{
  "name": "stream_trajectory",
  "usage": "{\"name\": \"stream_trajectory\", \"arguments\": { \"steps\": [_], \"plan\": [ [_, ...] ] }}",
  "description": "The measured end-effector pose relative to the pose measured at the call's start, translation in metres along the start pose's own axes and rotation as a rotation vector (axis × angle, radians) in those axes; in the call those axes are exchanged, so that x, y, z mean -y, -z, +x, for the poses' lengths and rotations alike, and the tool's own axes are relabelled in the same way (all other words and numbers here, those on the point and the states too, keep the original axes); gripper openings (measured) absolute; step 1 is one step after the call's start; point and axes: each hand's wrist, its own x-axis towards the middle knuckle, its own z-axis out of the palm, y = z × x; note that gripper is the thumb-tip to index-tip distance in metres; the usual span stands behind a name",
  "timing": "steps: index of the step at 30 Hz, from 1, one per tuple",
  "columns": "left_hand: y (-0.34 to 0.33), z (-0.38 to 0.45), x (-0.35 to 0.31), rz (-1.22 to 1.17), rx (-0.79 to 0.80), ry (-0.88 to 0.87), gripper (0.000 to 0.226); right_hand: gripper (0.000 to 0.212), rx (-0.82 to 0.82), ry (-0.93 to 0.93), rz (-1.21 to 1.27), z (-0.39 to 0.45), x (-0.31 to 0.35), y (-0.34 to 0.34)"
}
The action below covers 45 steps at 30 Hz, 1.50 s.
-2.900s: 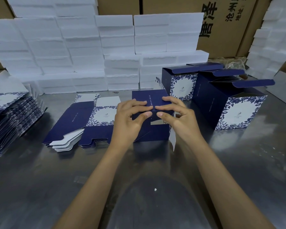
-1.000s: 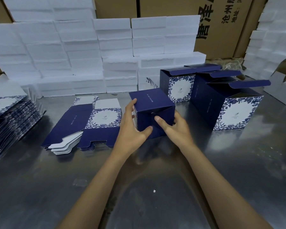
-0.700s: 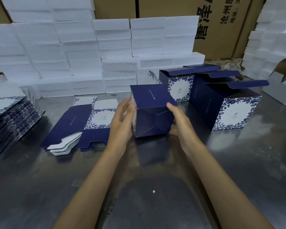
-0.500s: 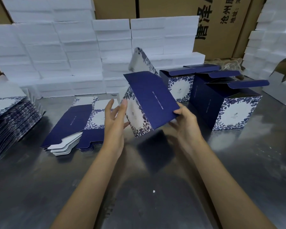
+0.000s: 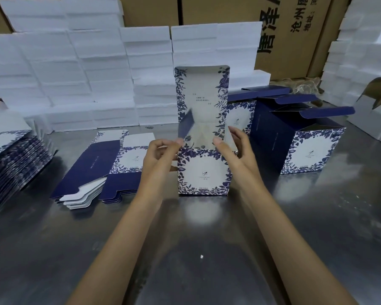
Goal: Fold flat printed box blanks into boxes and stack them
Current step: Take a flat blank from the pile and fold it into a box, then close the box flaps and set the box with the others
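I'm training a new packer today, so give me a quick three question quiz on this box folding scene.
1. True or false: the box between the hands stands upright on the table with its lid flap raised.
2. Which hand pinches the blurred blue side flap: A left hand, B right hand?
3. Fill in: the pile of flat blanks lies to the ____ of that box.

Key: 1 true; 2 A; 3 left
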Motion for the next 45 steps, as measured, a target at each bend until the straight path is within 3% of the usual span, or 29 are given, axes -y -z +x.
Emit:
{"name": "stream_trajectory", "arguments": {
  "steps": [5, 14, 19, 24, 29, 31, 37, 41, 45],
  "plan": [
    [0.002, -0.005, -0.015, 0.242, 0.093, 0.025, 0.019, 0.064, 0.041, 0.053, -0.053, -0.002, 0.004, -0.004],
    [-0.001, 0.017, -0.046, 0.844, 0.256, -0.045, 0.037, 0.064, 0.038, 0.0, -0.043, -0.004, 0.008, -0.004],
    [-0.001, 0.037, -0.066, 0.926, 0.336, 0.099, 0.04, 0.057, 0.035, -0.001, -0.017, -0.006, 0.009, -0.003],
    [-0.013, 0.035, -0.049, 0.846, 0.244, 0.012, 0.037, 0.058, 0.046, -0.011, -0.014, -0.005, 0.011, -0.001],
    [-0.01, 0.049, -0.066, 0.959, 0.294, 0.204, 0.037, 0.057, 0.086, -0.029, -0.01, -0.003, 0.012, 0.004],
    [-0.011, 0.054, -0.07, 1.023, 0.24, 0.18, 0.037, 0.055, 0.097, -0.051, -0.006, -0.002, 0.013, 0.006],
    [-0.008, 0.045, -0.047, 0.758, 0.13, 0.045, 0.037, 0.054, 0.134, -0.06, -0.027, -0.001, 0.014, 0.008],
    [-0.01, 0.028, -0.031, 0.583, -0.079, -0.067, 0.027, 0.057, 0.279, -0.151, 0.031, 0.005, 0.016, 0.018],
    [-0.019, 0.017, -0.023, 0.265, -0.119, -0.009, 0.015, 0.049, 0.285, -0.184, 0.007, 0.009, 0.017, 0.022]
  ]
}}
